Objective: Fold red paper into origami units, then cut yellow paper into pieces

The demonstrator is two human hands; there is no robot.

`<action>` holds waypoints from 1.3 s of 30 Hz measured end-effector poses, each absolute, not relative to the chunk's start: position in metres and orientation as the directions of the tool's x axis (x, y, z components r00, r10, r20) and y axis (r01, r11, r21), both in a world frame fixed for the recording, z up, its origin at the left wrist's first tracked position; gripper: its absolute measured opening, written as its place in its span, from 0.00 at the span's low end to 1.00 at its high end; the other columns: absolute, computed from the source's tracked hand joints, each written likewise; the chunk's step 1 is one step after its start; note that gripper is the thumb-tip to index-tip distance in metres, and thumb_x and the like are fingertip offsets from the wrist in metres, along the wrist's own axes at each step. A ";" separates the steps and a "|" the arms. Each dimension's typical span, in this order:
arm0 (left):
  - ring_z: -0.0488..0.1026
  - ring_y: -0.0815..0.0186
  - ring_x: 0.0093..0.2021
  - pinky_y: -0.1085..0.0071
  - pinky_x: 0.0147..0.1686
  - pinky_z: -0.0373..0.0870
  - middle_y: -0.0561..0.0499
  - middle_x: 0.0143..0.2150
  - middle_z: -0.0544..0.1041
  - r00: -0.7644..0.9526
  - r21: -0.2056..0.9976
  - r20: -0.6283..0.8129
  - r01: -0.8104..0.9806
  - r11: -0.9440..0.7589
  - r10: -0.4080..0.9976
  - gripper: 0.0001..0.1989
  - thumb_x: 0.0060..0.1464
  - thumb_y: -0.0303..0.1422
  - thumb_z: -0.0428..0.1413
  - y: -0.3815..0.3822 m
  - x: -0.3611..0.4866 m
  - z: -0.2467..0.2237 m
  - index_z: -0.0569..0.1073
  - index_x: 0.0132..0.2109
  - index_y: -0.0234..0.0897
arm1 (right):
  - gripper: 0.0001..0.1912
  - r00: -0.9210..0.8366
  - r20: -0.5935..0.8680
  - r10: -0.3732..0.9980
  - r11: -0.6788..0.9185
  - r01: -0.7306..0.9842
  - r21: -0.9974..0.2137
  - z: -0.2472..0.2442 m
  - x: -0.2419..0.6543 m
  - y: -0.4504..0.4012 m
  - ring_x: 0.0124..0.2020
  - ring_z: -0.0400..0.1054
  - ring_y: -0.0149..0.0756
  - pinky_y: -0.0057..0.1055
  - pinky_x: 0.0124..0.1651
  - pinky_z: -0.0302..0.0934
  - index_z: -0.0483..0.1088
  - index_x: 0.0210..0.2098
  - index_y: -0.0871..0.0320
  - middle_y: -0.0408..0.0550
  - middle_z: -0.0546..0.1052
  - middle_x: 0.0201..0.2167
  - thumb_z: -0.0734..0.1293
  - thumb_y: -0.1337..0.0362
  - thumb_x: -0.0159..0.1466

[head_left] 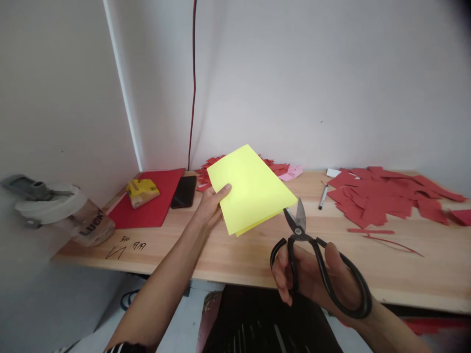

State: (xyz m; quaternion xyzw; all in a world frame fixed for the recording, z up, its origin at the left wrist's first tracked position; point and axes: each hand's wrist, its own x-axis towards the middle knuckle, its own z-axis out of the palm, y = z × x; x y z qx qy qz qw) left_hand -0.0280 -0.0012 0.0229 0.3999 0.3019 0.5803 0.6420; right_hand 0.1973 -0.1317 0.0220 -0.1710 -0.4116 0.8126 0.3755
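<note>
My left hand (212, 206) grips a folded sheet of yellow paper (250, 189) by its left edge, thumb on top and fingers hidden beneath. The paper is held above the table, tilted, with a second layer showing along its lower edge. In my right hand (309, 274) is a pair of scissors (300, 233) with black handles, my fingers and thumb through the loops. Its blades stand apart and point up at the paper's right corner. I cannot tell whether the blades touch the paper.
Red paper pieces (379, 191) and a marker (323, 197) lie on the right of the wooden table (257, 260); thin red strips (390, 240) lie nearer. More red scraps sit behind the yellow paper. At left are a phone (184, 191), red sheets (162, 184), a yellow packet (143, 192) and a bottle (84, 220).
</note>
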 end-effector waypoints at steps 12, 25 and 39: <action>0.72 0.53 0.58 0.57 0.57 0.69 0.41 0.60 0.72 0.165 0.828 0.223 -0.552 -0.097 0.961 0.41 0.40 0.31 0.70 -0.010 -0.022 0.037 0.63 0.60 0.44 | 0.41 -0.636 0.014 0.771 -0.339 -0.429 -0.837 0.017 0.203 -0.125 0.26 0.68 0.36 0.32 0.32 0.58 0.69 0.38 0.61 0.48 0.71 0.26 0.52 0.28 0.57; 0.69 0.52 0.61 0.52 0.58 0.66 0.44 0.65 0.66 0.061 0.805 0.212 -0.577 -0.139 0.975 0.66 0.39 0.28 0.71 -0.010 -0.022 0.035 0.33 0.70 0.62 | 0.38 -0.572 0.021 0.820 -0.307 -0.470 -0.828 0.020 0.199 -0.125 0.19 0.63 0.32 0.33 0.30 0.60 0.68 0.35 0.60 0.41 0.65 0.18 0.50 0.31 0.61; 0.66 0.48 0.62 0.49 0.60 0.65 0.40 0.71 0.55 0.210 0.901 0.214 -0.420 -0.109 0.954 0.48 0.45 0.33 0.68 0.000 -0.028 0.023 0.53 0.69 0.49 | 0.37 -0.435 -0.066 0.898 -0.290 -0.472 -0.832 0.016 0.201 -0.127 0.13 0.63 0.28 0.23 0.19 0.51 0.75 0.35 0.63 0.42 0.65 0.12 0.56 0.33 0.61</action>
